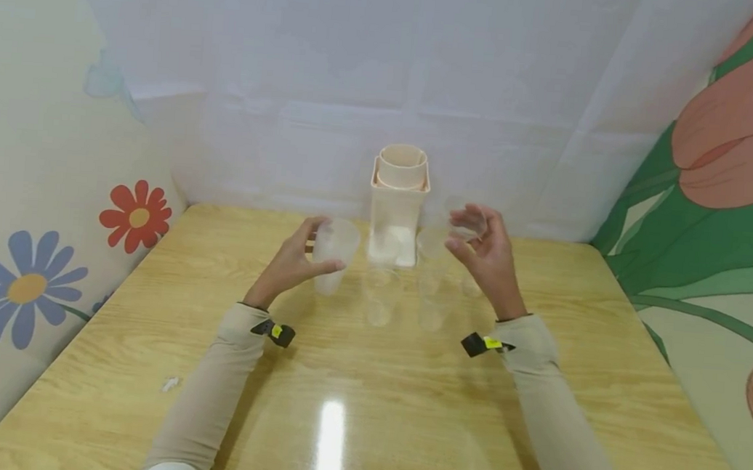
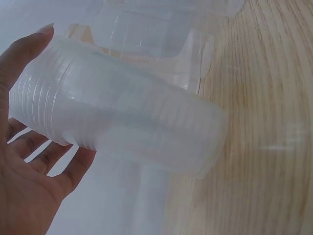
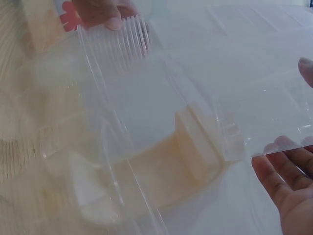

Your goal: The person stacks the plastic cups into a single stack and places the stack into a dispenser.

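My left hand (image 1: 292,262) grips a nested stack of clear plastic cups (image 2: 132,107), its thumb on one side and fingers on the other, near the ridged rims. The stack tilts, with its closed end toward the table in the left wrist view. On the other side, my right hand (image 1: 491,268) holds one clear plastic cup (image 3: 274,112) between thumb and fingers, raised above the table. Several more clear cups (image 1: 381,297) stand between the hands, their see-through walls overlapping in the head view.
Behind the cups, close to the white backdrop (image 1: 305,135), stands a cream plastic holder (image 1: 397,200) with a round tube at its top. A small white scrap (image 1: 170,384) lies on the wooden table (image 1: 404,404) at left. Flower-printed panels flank both sides.
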### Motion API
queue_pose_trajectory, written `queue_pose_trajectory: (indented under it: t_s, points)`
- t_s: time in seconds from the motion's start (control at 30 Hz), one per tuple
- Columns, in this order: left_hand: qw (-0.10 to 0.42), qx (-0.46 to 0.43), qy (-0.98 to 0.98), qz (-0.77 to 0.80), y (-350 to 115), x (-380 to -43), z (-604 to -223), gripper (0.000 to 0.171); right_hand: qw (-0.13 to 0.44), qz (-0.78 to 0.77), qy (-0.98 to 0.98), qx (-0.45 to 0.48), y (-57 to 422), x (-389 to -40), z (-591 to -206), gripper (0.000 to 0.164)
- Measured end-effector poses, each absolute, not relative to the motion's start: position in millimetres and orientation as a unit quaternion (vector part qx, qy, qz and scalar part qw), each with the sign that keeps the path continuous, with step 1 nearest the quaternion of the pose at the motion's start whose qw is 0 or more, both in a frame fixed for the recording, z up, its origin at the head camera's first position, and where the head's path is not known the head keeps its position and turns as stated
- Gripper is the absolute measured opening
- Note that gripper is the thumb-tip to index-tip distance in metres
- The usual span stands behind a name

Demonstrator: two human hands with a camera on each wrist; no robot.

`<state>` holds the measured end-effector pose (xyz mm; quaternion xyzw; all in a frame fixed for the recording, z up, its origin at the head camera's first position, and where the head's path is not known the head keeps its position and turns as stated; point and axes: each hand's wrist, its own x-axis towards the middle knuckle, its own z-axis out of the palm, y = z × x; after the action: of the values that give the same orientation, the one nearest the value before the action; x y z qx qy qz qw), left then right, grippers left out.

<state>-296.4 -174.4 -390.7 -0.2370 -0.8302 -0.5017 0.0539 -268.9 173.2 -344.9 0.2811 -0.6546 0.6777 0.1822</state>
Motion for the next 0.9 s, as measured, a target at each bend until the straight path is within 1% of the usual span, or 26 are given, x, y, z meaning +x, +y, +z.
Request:
queue_pose_trajectory:
  t_s: [0.33, 0.53, 0.9]
  points:
    - [0.041, -0.223, -0.841, -0.492, -171, -292, -387, 0.085, 0.18, 0.679, -0.653, 0.283, 164, -270, -344, 0.055]
    - [0.045, -0.228, -0.84, -0.491, -170, -293, -386, 0.086, 0.187, 0.666, -0.659, 0.296, 159, -272, -341, 0.056]
    - [0.06, -0.245, -0.83, -0.497, -173, -297, -392, 0.084, 0.184, 0.656, -0.662, 0.312, 151, -277, -338, 0.066]
